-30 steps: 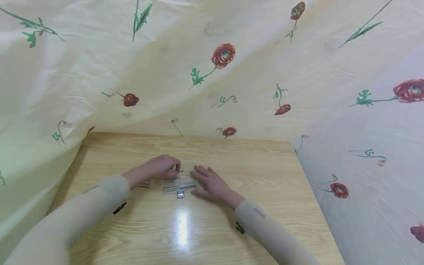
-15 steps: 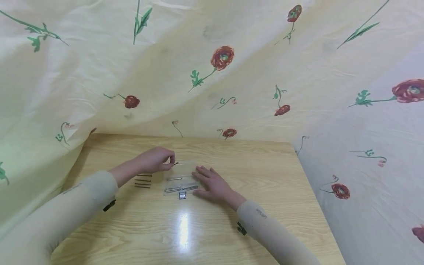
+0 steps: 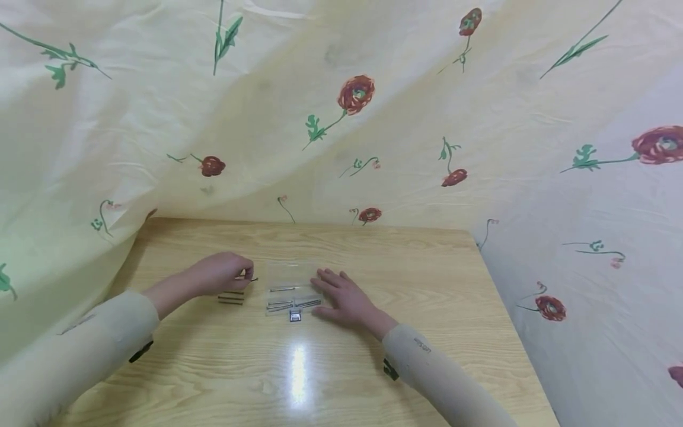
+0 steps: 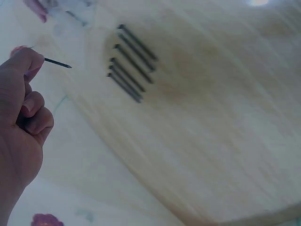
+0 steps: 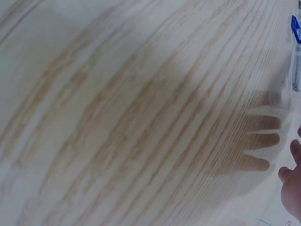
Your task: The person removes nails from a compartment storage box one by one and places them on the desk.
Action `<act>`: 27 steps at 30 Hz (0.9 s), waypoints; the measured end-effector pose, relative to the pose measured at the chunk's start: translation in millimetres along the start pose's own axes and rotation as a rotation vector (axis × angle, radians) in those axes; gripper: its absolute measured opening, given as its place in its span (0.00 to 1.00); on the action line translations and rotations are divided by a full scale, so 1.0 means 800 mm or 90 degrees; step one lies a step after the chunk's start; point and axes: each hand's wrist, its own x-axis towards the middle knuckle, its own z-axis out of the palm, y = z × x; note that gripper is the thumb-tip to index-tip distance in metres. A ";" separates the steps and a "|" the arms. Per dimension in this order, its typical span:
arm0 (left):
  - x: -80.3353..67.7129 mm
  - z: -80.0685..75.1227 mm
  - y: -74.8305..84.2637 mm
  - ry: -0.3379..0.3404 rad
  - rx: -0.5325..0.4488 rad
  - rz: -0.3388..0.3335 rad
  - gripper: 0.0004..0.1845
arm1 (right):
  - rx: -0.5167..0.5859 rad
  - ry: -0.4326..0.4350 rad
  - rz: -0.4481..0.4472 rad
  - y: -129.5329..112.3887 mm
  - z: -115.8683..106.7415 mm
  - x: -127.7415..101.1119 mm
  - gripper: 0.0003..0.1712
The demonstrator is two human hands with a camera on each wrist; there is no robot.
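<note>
At the wooden table [image 3: 373, 367] under flowered cloth [image 3: 427, 107], my left hand [image 3: 219, 274] pinches a thin nail [image 4: 57, 62], my right hand [image 3: 341, 296] rests flat, fingers straight, on a clear bag [image 3: 290, 284].

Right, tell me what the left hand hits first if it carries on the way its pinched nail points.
The left hand pinches a dark nail whose tip points toward the clear plastic bag under the right hand. Going straight on, it would probably meet the bag's near edge first, though height above the table is unclear.

No text, label or number can be read anywhere.
</note>
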 end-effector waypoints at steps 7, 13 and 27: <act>-0.029 0.025 -0.012 -0.017 0.019 -0.031 0.10 | -0.018 0.008 0.001 0.001 0.003 0.001 0.46; -0.048 0.055 -0.019 -0.022 0.005 -0.043 0.12 | -0.017 0.006 0.005 0.002 0.005 0.002 0.46; -0.073 0.086 -0.014 0.023 0.022 -0.028 0.13 | 0.001 0.011 -0.002 0.000 0.003 0.002 0.46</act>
